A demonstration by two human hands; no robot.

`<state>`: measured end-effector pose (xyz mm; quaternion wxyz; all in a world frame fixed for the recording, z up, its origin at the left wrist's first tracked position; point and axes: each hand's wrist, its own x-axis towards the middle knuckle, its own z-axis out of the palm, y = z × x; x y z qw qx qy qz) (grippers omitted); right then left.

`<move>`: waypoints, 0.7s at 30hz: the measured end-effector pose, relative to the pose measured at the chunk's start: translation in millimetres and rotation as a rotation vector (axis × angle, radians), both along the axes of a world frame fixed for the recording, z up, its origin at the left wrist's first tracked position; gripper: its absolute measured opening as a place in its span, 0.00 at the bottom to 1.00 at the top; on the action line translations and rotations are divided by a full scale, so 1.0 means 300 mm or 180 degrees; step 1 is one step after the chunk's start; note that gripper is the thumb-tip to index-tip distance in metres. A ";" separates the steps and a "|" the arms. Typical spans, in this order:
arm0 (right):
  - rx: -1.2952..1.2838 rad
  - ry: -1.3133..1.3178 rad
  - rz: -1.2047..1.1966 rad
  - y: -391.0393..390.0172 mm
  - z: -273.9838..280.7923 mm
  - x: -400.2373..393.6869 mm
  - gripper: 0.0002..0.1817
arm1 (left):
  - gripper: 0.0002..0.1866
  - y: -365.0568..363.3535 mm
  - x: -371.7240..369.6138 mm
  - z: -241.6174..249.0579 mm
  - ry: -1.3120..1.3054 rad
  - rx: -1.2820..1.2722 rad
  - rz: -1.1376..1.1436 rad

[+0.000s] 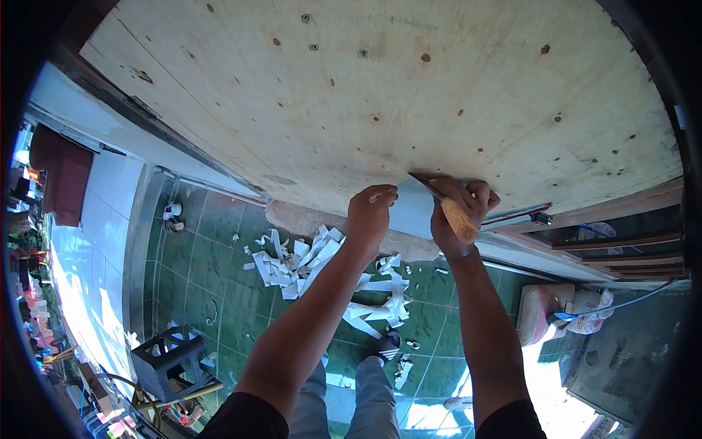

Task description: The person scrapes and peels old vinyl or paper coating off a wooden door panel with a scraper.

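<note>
A large plywood sheet (351, 102) with knots and small dark spots fills the upper view. My right hand (462, 208) is wrapped round the wooden handle of a knife (459, 219), its pointed blade touching the sheet's lower part. To its left, my left hand (371, 212) is closed close to the sheet's lower edge, its fingers pinched together; what they hold, if anything, is too small to tell. A pale bluish sheet or strip (411, 208) hangs between the two hands, below the blade.
White strips (303, 256) lie heaped on the green tiled floor (241, 293) below. A dark plastic stool (172, 364) stands at lower left. Sacks (545, 311), a blue cable and a wooden-framed window (621, 245) are at right. A sandal (387, 344) shows between the arms.
</note>
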<state>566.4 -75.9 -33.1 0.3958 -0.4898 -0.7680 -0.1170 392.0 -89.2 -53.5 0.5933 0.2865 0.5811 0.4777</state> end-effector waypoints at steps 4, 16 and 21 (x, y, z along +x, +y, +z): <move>0.0050 -0.0130 -0.0027 0.000 -0.026 0.001 0.18 | 0.17 -0.008 -0.031 -0.031 0.0069 -0.0020 0.0018; 0.0086 -0.0089 0.0167 0.010 -0.038 0.035 0.15 | 0.16 -0.019 -0.080 -0.085 0.0032 -0.0083 0.0147; 0.0084 -0.0121 0.0129 0.012 -0.047 0.027 0.16 | 0.16 -0.036 -0.061 -0.091 0.0152 0.0054 -0.0128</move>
